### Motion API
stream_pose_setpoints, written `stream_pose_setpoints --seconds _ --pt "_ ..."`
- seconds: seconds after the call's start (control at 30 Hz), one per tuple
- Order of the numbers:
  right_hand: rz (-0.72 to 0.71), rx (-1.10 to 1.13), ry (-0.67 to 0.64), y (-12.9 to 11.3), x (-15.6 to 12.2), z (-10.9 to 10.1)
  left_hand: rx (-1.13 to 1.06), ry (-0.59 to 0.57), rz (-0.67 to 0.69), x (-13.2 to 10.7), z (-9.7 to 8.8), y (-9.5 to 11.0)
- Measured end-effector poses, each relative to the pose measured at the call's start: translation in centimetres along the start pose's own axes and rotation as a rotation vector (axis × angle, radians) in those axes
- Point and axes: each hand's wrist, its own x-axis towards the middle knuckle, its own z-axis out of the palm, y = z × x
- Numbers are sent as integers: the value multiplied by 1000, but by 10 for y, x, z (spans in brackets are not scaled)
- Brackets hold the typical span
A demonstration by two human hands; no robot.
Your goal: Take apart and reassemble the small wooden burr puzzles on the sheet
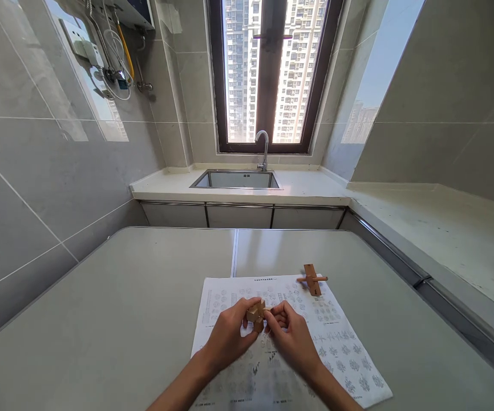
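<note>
Forearms: both bare, entering from 6 o'clock and converging over the sheet.
Left hand (229, 332): fingers curled, thumb and fingertips pinching the wooden burr puzzle (256, 315) from its 9 o'clock side.
Right hand (288, 331): fingers bent around the puzzle's 3 o'clock side, gripping a projecting stick.
Puzzle position: held just above the instruction sheet (341, 348), between the two hands, at about 6 o'clock in the head view.
Key relation: puzzle sits at the fingertips of both hands, neither clearly nearer; its crossed sticks give no single long axis I can make out.
Second wooden cross piece (312, 279): lying on the sheet's far edge, toward 1 o'clock from the hands, apart from them.
Table (101, 308): grey, bearing the sheet.
Sink (236, 180): 12 o'clock, under the window, faucet (264, 145) behind it.
</note>
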Motion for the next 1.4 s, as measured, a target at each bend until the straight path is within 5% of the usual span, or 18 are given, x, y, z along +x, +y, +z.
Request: stream_pose_setpoints --seconds 0.5,0.97,1.4 --pt "-141 -146 62 4 -5 6 87 127 -8 -2 5 -4" --pt "-201 -210 42 7 -6 3 104 111 59 4 -1 6" --pt "-174 -207 3 10 -7 3 102 85 16 -2 5 -7"
